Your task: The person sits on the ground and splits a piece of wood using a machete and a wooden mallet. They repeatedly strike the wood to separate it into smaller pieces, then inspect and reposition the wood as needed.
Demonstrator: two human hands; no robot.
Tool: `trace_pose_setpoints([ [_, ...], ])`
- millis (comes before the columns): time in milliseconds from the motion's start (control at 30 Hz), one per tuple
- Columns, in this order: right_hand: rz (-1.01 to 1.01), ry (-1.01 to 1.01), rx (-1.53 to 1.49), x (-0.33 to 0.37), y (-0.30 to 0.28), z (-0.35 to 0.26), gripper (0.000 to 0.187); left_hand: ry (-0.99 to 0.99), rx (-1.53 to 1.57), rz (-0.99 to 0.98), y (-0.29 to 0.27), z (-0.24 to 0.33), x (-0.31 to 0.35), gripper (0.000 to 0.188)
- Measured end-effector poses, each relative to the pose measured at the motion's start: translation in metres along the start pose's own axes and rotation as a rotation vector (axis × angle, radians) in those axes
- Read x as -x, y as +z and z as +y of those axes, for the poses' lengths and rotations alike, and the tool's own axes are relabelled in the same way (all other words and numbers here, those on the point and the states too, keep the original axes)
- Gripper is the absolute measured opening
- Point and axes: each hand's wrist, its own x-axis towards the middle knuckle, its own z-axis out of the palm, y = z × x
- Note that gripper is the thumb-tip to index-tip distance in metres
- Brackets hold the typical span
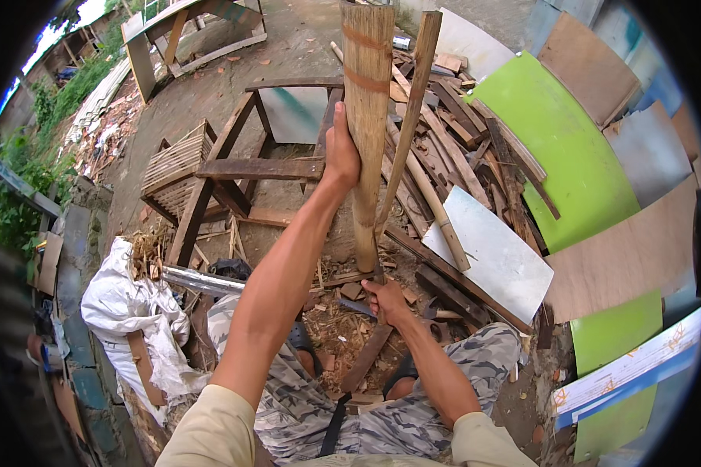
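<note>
1. Two hands busy here: the left hand (341, 152) has its fingers wrapped round a thick bamboo pole (366, 132), which stands upright on the littered ground between the person's knees.
2. Right hand (387, 300) sits low by the pole's foot, fingers closed on the handle of a blade (364, 356) that slants down toward the sandals. Can't really tell what kind of blade.
3. Just behind the pole there's a wooden frame (241, 167) and a heap of scrap wood (459, 148).
4. Green panels (561, 148) lie to the right, and a white sack (125, 311) is on the left.
</note>
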Motion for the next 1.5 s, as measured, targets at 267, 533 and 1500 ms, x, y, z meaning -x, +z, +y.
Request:
trace_pose_setpoints([
  [267,-0.19,0.122,-0.081,-0.002,-0.023,-0.015,0.025,0.055,-0.039,0.038,0.01,-0.006,-0.001,0.062],
  [533,-0.708,0.219,-0.801,-0.038,-0.024,0.031,0.022,0.079,0.029,0.101,-0.009,-0.001,-0.011,0.059],
  [1500,0.139,0.287,-0.117,-0.012,-0.059,0.065,0.024,0.061,0.108,0.19,-0.024,0.01,0.01,0.062],
])
